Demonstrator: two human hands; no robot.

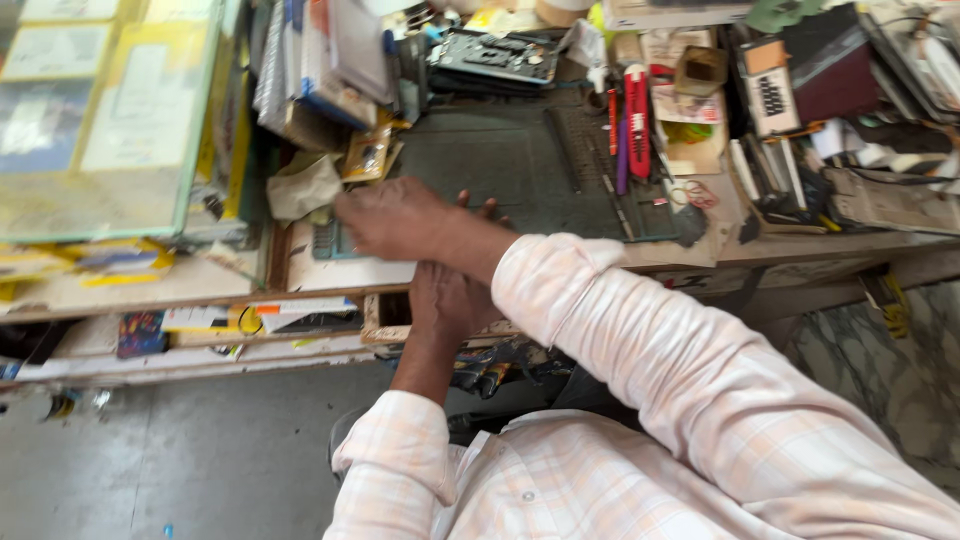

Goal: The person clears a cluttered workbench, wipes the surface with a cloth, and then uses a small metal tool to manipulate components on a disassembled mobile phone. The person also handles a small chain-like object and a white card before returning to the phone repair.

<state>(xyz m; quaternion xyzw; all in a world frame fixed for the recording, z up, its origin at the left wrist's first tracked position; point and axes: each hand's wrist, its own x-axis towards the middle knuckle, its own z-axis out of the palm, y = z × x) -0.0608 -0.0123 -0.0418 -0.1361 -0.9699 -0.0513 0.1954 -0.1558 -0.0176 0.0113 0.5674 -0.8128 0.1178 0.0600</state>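
Reaching across the green cutting mat (500,170) on the desk (800,250), right hand (395,218) flat and loosely spread at the mat's left edge, grasping nothing visible. Left hand (447,300) resting beneath at the desk's front edge, grip impossible to tell. Red utility knife (637,120) untouched, well apart.

Soft even daylight, moderately bright, no hard shadows, pale glare on the glass panel (100,120) at upper left, motion blur smearing the right hand (395,220) and the counter (500,160) clutter, fine detail soft throughout, sleeve (640,330) slightly washed out, floor (200,460) dimmer
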